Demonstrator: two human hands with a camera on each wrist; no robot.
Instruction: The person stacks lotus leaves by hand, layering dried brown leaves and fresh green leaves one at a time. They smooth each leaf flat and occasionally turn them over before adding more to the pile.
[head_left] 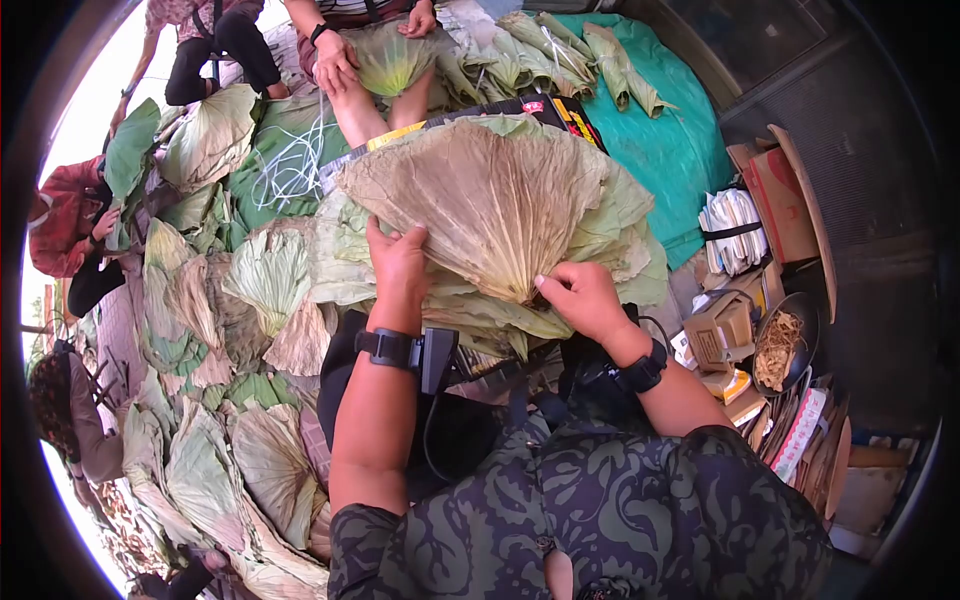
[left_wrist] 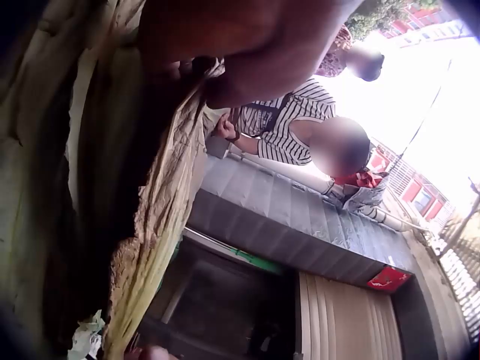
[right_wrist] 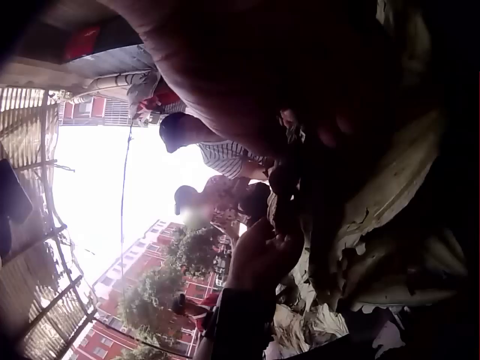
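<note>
A large brown dried leaf [head_left: 480, 205], fanned out with its ribs meeting at the near end, lies over a stack of greener leaves [head_left: 625, 235]. My left hand [head_left: 398, 265] grips its left lower edge, most fingers hidden beneath. Near the rib end, my right hand [head_left: 588, 305] pinches the leaf between thumb and finger. In the left wrist view, my left hand [left_wrist: 247, 45] is at the top, beside the leaf's crumpled edge [left_wrist: 161, 202]. The right wrist view shows my right hand [right_wrist: 217, 82] large and dark, with my left hand [right_wrist: 262, 259] beyond it.
Leaf piles [head_left: 265, 470] cover the left side. Across from me, another person's hand [head_left: 337, 65] rests by a green leaf. Behind are white strings [head_left: 295, 165] and rolled leaves on a teal sheet [head_left: 665, 150]. At right stand cardboard boxes [head_left: 720, 335] and a dark pan [head_left: 812, 345].
</note>
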